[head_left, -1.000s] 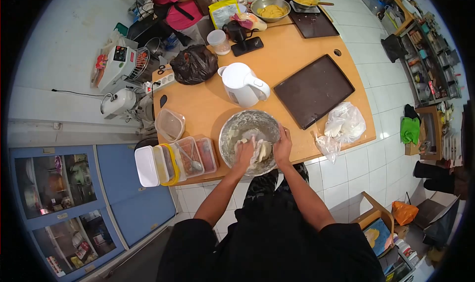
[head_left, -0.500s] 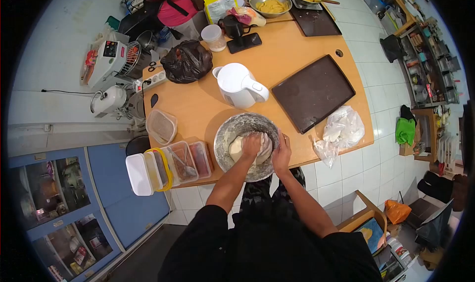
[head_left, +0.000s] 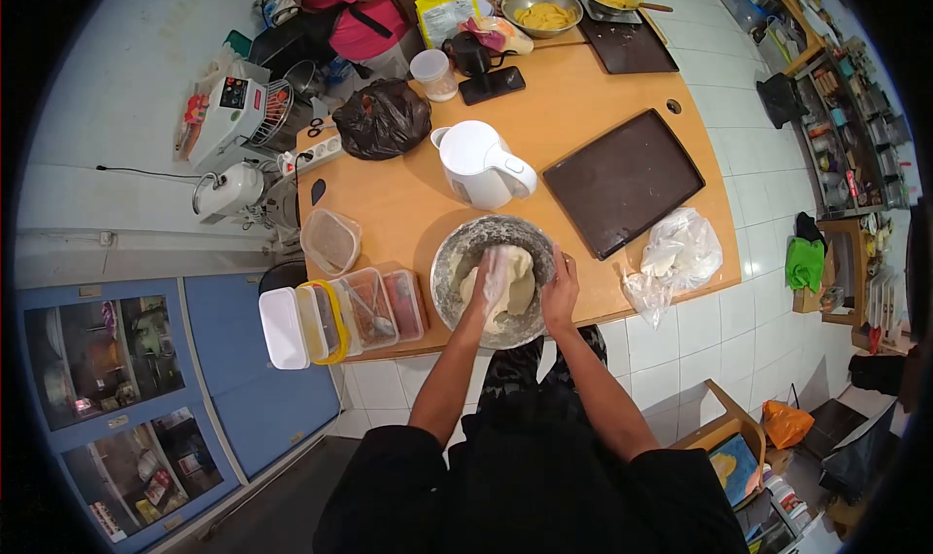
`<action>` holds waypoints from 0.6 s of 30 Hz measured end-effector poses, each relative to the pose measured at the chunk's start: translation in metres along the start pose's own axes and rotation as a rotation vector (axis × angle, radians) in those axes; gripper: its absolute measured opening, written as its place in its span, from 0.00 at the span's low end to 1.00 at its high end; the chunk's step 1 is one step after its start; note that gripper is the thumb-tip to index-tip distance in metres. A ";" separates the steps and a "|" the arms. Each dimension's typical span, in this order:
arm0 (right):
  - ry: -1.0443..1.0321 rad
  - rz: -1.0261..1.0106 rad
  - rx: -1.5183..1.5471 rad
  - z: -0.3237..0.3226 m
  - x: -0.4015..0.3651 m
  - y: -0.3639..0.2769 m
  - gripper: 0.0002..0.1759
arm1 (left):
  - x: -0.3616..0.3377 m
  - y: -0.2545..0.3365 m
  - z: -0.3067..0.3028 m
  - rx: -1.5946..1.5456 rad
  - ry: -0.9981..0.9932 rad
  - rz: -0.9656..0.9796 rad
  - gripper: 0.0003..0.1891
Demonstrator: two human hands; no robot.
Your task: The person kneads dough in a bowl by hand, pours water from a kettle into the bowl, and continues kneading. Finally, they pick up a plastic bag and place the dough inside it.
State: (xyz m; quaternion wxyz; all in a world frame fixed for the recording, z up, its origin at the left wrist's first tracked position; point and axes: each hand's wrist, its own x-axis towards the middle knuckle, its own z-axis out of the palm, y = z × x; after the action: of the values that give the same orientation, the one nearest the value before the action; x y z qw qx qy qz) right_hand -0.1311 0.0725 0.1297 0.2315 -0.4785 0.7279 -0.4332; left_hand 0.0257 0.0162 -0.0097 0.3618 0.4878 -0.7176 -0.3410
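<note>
Left grip is clamped on the pale floury dough lump inside the round metal bowl, 6 o'clock edge of the orange wooden tabletop; right grip closed around the bowl's 3 o'clock rim.

A round metal bowl is found upright on the wooden tabletop, close to its near edge. The inner wall is seen coated in flour and dried smears. One pale, cream-coloured lump of dough is held inside, soft and uneven, drawn up toward the far wall. The dough is gripped on its left side by the left hand, whose fingers are caked with it. The bowl's right rim is clasped by the right hand.
</note>
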 end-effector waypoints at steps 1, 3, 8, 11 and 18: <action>0.008 0.006 -0.004 0.002 0.000 0.002 0.38 | -0.008 0.051 -0.020 -0.660 -0.072 -0.274 0.14; 0.022 0.001 -0.025 0.001 -0.001 0.004 0.38 | -0.037 0.084 -0.061 -0.053 -0.244 -0.006 0.16; 0.021 -0.025 -0.035 -0.001 0.003 0.005 0.38 | -0.040 0.128 -0.106 0.560 -0.644 -0.311 0.22; 0.044 -0.018 -0.009 0.002 0.002 0.002 0.38 | -0.052 0.093 -0.085 0.778 -0.597 -0.259 0.22; 0.020 -0.035 -0.017 0.001 0.003 0.004 0.39 | 0.001 0.112 -0.041 0.560 -0.345 -0.375 0.23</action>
State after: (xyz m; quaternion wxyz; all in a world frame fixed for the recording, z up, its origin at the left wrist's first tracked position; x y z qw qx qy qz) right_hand -0.1337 0.0698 0.1262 0.2126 -0.4890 0.7251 -0.4357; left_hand 0.0099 0.0421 0.1057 0.0194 0.6262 -0.7316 -0.2690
